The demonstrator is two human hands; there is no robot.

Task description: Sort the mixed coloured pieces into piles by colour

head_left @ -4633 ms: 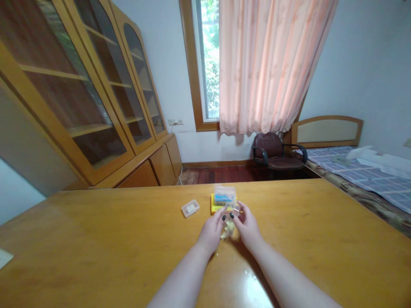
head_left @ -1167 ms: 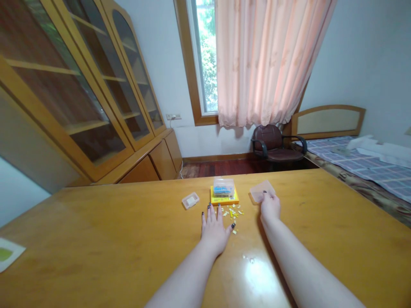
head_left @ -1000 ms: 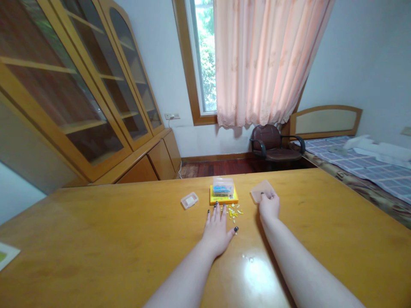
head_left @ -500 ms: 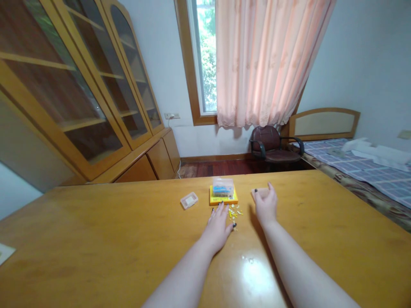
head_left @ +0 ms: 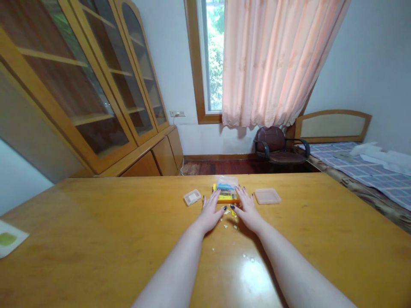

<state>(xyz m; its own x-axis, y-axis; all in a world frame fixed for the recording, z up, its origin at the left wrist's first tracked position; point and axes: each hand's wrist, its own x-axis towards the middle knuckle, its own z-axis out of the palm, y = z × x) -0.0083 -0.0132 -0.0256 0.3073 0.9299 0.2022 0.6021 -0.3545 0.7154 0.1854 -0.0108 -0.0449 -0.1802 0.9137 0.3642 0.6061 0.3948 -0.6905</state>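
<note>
Yellow-and-white bits (head_left: 233,213) are lying before the clear box (head_left: 227,184), between the left hand (head_left: 210,213) and right hand (head_left: 249,210), both outspread, I'm seeing, gripping nothing; moving low and gently would likely be limiting scatter.

Near the far edge of the glossy yellow-brown wooden counter (head_left: 105,231), the left hand (head_left: 209,214) and right hand (head_left: 249,213) spread their fingers around small yellow and white scraps (head_left: 233,212); a clear rectangular plastic case (head_left: 227,184) sits on a flat yellow box (head_left: 226,198).

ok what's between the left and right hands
Head view: between left hand and right hand lie yellow and white bits, then, farther off, a yellow box with a clear plastic case on it.
</note>
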